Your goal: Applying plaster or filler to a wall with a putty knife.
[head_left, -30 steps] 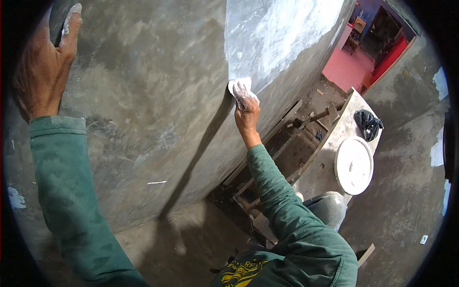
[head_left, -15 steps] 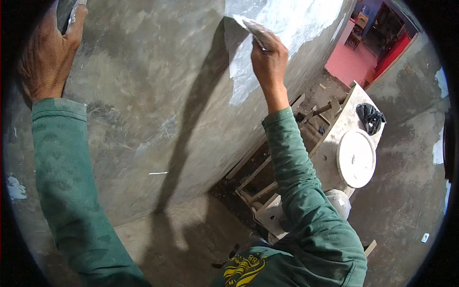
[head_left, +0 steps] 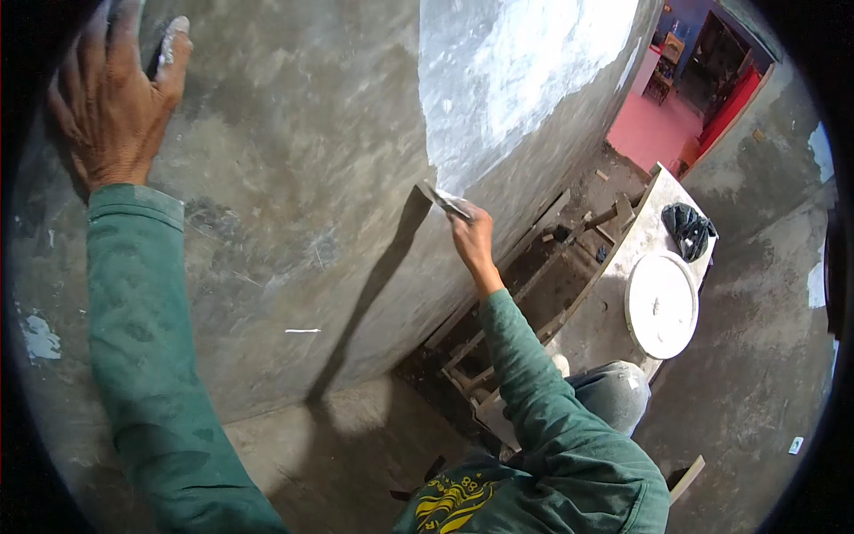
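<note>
1. Our right hand point(head_left: 473, 240) is raised to the grey cement-rendered wall point(head_left: 294, 178), fingers curled shut round the handle of a small flat metal putty knife point(head_left: 445, 201).
2. The knife's blade is smeared w/ white filler & lies against the wall, right at the lower edge of the white skimmed patch point(head_left: 507, 80); blade tip points up-left, handle end hidden in the fist.
3. Our left hand point(head_left: 114, 102) is up high at the top-left, palm flat on the wall, fingers spread wide, holding nothing. Thumb tip has a white smear on it.
4. Both forearms are in green long sleeves point(head_left: 147, 356); the right sleeve runs from the lower centre up to the wrist just below the knife.
5. The right arm throws a dark shadow on the wall, down-left of the knife.
6. Wall is mostly bare grey render; the white patch covers only the upper-right part, near the corner.
7. Below-right, well apart from the hands: a rough wooden trestle frame point(head_left: 534, 294) standing against the wall base.
8. Beside it, a pale board w/ a round white bucket lid point(head_left: 661, 303) lying flat on it & a crumpled black plastic bag point(head_left: 688, 229) near the far end.
9. Our knee in grey trousers point(head_left: 614, 392) shows by the board's near end.
10. Far top-right, a doorway opens onto a red floor point(head_left: 654, 133).
</note>
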### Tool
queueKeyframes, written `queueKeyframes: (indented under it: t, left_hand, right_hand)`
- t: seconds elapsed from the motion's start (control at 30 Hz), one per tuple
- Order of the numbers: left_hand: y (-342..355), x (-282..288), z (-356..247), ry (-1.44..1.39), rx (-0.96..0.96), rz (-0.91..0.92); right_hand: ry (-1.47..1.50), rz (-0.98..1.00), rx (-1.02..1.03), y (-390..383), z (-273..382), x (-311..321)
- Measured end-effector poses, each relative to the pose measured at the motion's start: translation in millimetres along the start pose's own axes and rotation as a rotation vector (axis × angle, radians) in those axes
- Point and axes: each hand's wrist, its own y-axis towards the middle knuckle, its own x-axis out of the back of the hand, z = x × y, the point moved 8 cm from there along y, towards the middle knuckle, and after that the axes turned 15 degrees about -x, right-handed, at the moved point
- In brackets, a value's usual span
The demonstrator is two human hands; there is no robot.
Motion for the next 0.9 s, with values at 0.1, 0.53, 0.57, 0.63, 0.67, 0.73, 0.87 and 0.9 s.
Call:
queueKeyframes:
  t: [0.1, 0.53, 0.57, 0.63, 0.67, 0.73, 0.87, 0.9]
  left_hand:
    - [7, 5, 2, -0.082, 0.017, 0.032]
    - [3, 5, 1, -0.266, 0.138, 0.216]
    - [5, 4, -1, -0.278, 0.142, 0.197]
    - [11, 2, -3, -0.271, 0.148, 0.189]
    - [10, 3, -1, -0.256, 0.144, 0.192]
    - [9, 1, 1, -0.269, 0.146, 0.168]
    - [1, 0, 5, -0.272, 0.141, 0.171]
    - [1, 1, 5, -0.269, 0.149, 0.164]
  right_hand:
    - [0.213, -0.059, -0.035, 24, 56, 28]
    - [-0.042, -0.537, 0.902, 138, 407, 82]
    - [-0.069, -0.598, 0.962, 138, 404, 78]
    - [-0.113, -0.655, 0.92, 142, 386, 62]
    - [-0.189, -0.573, 0.765, 142, 369, 52]
    - [-0.227, -0.547, 0.839, 124, 341, 44]
    - [-0.383, -0.243, 0.76, 91, 308, 53]
    - [-0.367, -0.273, 0.724, 104, 298, 64]
